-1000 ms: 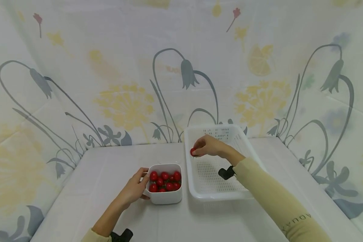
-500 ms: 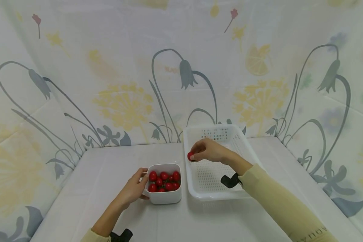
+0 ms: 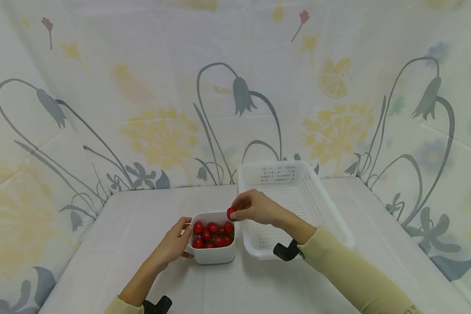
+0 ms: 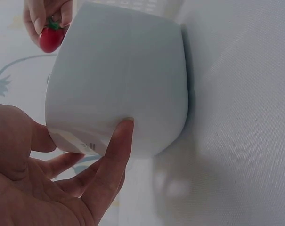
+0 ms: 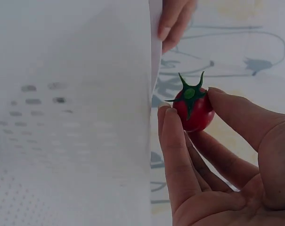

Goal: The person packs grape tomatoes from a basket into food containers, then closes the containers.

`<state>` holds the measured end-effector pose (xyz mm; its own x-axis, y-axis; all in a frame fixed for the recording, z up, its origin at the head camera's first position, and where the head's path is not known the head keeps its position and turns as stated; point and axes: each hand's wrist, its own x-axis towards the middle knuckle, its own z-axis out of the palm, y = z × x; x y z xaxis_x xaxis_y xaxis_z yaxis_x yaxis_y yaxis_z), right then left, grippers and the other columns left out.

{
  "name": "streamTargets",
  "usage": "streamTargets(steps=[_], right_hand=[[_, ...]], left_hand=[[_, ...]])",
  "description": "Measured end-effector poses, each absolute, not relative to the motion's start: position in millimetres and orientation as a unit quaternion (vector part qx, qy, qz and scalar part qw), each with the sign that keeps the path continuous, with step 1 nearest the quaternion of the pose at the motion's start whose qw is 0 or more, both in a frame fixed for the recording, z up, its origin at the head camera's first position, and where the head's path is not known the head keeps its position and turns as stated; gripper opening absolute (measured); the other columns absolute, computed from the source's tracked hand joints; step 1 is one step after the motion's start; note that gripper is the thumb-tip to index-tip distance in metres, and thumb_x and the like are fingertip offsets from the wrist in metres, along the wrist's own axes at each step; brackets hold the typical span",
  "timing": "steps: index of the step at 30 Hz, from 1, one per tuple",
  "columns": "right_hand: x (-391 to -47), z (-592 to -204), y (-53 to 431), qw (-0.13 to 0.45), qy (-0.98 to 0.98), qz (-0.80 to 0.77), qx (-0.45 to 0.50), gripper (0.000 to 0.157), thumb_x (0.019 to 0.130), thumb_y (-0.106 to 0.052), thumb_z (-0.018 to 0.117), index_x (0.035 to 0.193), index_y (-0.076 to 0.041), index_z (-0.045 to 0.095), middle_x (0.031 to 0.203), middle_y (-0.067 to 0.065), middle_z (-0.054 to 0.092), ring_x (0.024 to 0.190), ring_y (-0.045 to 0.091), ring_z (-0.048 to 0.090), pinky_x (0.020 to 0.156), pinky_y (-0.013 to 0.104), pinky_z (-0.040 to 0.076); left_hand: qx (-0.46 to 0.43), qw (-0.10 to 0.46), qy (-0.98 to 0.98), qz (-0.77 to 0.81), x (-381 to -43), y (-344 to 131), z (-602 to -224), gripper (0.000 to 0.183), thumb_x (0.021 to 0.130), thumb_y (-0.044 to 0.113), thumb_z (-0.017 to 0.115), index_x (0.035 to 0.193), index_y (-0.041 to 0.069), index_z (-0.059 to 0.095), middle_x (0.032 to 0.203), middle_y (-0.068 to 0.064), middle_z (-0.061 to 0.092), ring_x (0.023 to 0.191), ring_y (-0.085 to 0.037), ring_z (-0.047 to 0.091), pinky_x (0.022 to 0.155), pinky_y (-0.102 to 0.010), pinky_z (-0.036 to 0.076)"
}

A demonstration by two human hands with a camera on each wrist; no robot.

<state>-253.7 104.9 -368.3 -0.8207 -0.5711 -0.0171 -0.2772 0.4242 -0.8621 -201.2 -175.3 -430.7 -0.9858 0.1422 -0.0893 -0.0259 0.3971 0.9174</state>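
A white rounded-square box (image 3: 215,257) stands on the table, holding several red cherry tomatoes (image 3: 213,227). My left hand (image 3: 174,244) grips it at its left side; in the left wrist view the thumb is by the rim and the fingers (image 4: 115,157) lie along the wall. Between thumb and fingertips, my right hand (image 3: 257,208) pinches one cherry tomato (image 5: 194,113) with a green star-shaped calyx. This tomato is at the box's back right rim in the head view. Right of the box, a white perforated plastic basket (image 3: 322,198) lies partly hidden under the right forearm.
The basket's near-left wall rises close beside the box, with a narrow gap on the white-covered table (image 3: 227,288). Behind stands a floral-printed white curtain (image 3: 161,65). Both wrists carry black camera mounts.
My right hand has carried the cherry tomato leftward and toward me, from over the basket to the box's rim. My left hand and the box have stayed in place.
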Motion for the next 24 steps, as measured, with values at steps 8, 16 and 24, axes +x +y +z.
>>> streamTargets(steps=[8,16,24], right_hand=[[-246,-372,85,0.147,0.834,-0.468,-0.251,0.023,0.093,-0.019,0.075,0.110,-0.004,0.073,0.099,0.003,0.073,0.090,0.017,0.066,0.084,0.038,0.059],[-237,-380,70,0.118,0.858,-0.439,-0.239,0.020,0.092,-0.018,0.076,0.108,-0.005,0.073,0.097,0.001,0.073,0.088,0.015,0.066,0.077,0.032,0.059],[-225,-395,48,0.051,0.891,-0.382,-0.239,0.019,0.094,-0.010,0.073,0.109,0.000,0.070,0.099,0.008,0.073,0.088,0.018,0.066,0.077,0.031,0.063]], left_hand=[[0.033,0.076,0.834,0.546,-201,-175,-430,0.032,0.109,0.012,0.044,0.138,0.003,0.048,0.141,-0.027,0.051,0.110,-0.040,0.063,0.060,-0.044,0.064],[0.033,0.075,0.833,0.547,-202,-175,-431,0.031,0.109,0.012,0.045,0.138,0.003,0.049,0.141,-0.027,0.051,0.110,-0.040,0.063,0.060,-0.043,0.064],[0.035,0.080,0.835,0.544,-202,-176,-432,0.033,0.109,0.015,0.045,0.140,0.003,0.048,0.142,-0.026,0.050,0.114,-0.041,0.062,0.061,-0.043,0.064]])
